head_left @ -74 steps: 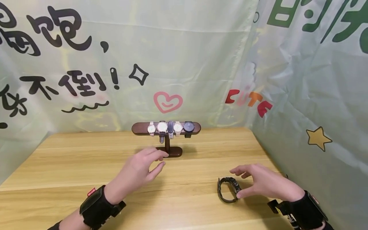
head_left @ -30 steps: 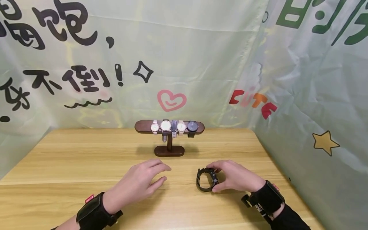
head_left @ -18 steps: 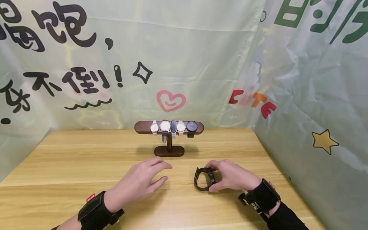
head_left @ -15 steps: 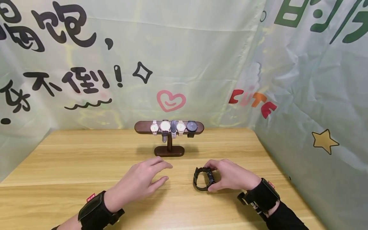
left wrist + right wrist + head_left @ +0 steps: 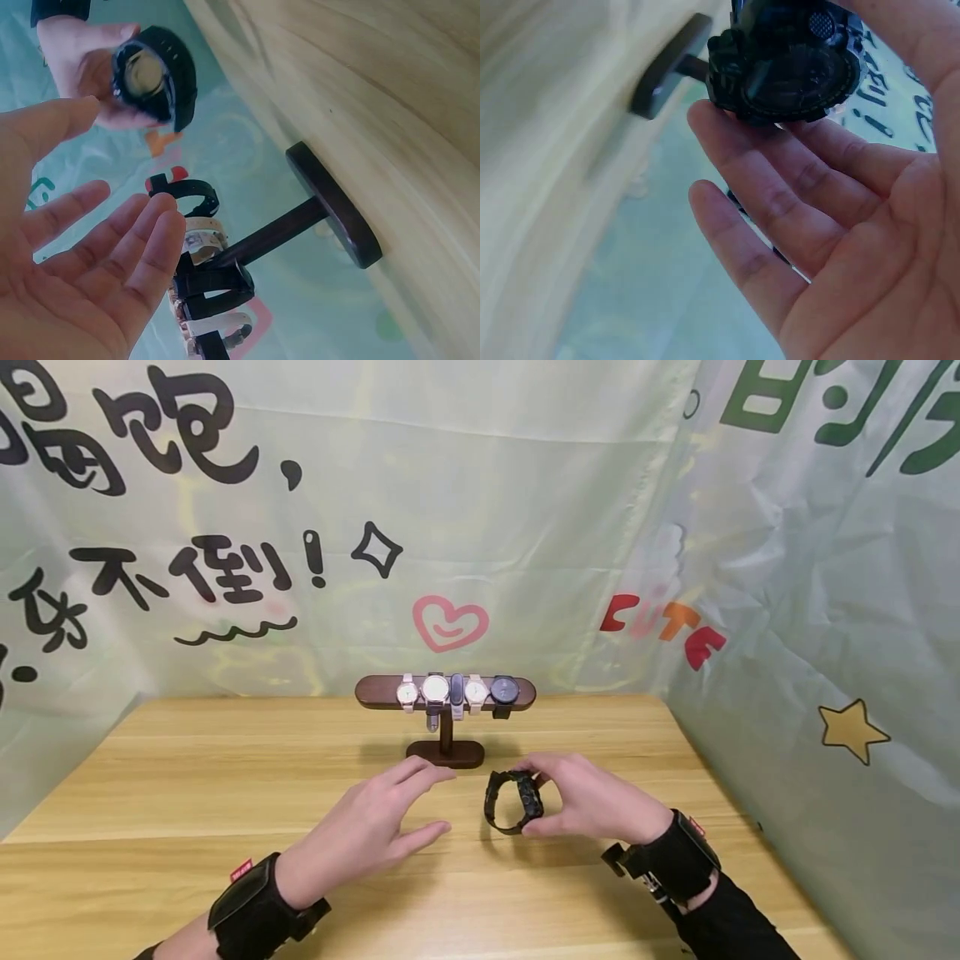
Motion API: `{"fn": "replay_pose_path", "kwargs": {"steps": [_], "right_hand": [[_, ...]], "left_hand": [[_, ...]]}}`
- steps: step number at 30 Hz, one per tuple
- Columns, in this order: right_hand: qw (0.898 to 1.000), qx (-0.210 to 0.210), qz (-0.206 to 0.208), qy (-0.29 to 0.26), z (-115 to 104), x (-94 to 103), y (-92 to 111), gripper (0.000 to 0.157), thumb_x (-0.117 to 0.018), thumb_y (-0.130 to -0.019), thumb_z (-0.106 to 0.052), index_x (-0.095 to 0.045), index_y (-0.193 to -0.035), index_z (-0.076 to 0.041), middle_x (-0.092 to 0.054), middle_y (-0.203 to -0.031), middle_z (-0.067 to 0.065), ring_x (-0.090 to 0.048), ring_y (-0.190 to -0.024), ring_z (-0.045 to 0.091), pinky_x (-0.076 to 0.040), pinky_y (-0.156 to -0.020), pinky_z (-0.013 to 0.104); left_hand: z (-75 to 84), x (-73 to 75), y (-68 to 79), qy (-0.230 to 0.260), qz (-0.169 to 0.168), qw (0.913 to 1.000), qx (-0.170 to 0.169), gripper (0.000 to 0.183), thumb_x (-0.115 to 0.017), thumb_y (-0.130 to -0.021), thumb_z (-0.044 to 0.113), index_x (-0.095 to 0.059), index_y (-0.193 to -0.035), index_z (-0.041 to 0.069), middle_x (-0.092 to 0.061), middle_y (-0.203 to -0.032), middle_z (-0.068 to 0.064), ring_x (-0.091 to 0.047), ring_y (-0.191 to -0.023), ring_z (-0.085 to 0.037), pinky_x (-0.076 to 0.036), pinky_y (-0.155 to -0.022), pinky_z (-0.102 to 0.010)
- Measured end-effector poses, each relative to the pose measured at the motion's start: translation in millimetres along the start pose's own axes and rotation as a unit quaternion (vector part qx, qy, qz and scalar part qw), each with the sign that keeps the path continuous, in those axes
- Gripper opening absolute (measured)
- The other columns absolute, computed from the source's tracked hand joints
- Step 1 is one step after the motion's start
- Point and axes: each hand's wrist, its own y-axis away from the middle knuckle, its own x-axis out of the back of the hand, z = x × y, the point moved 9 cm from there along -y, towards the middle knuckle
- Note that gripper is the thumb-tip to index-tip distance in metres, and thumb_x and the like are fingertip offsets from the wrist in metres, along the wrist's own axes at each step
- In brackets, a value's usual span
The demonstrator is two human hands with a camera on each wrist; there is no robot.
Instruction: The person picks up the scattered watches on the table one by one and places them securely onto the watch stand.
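Observation:
My right hand point(image 5: 581, 797) pinches a chunky black wristwatch point(image 5: 529, 795) by its case, thumb on the near side and fingers on the far side. The strap forms a closed loop pointing left. In the right wrist view the dark round dial of the watch point(image 5: 799, 79) faces the palm. My left hand point(image 5: 367, 822) hovers over the table to the left, fingers relaxed and holding nothing. Behind both hands stands a dark wooden watch stand point(image 5: 367, 692), its bar carrying several watches, among them a black one point(image 5: 504, 690) at the right and a white-strapped one point(image 5: 407, 693) at the left.
The light wooden table point(image 5: 247, 760) runs back to a pale printed cloth point(image 5: 525, 527) hung behind it and along its right side. The stand's oval base point(image 5: 465, 755) sits near the table's back, just beyond my left fingertips.
My right hand has taken hold of the black wristwatch and carried it left and toward the stand, lately lifting it off the table. My left hand shifted only slightly.

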Motion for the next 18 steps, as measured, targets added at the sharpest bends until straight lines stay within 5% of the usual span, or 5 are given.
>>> {"fn": "replay_pose_path", "kwargs": {"steps": [18], "right_hand": [[0.995,0.087,0.036,0.038,-67.5,12.0,-31.7,0.069,-0.094,-0.084,-0.036,-0.065,-0.141,-0.010,-0.072,-0.132,0.003,-0.070,-0.110,0.015,-0.063,-0.095,0.033]], "left_hand": [[-4.4,6.7,-1.1,0.025,0.021,0.9993,0.019,0.081,-0.092,-0.085,0.041,-0.055,-0.152,0.014,-0.064,-0.141,-0.002,-0.072,-0.120,-0.019,-0.065,-0.098,-0.036]]}}
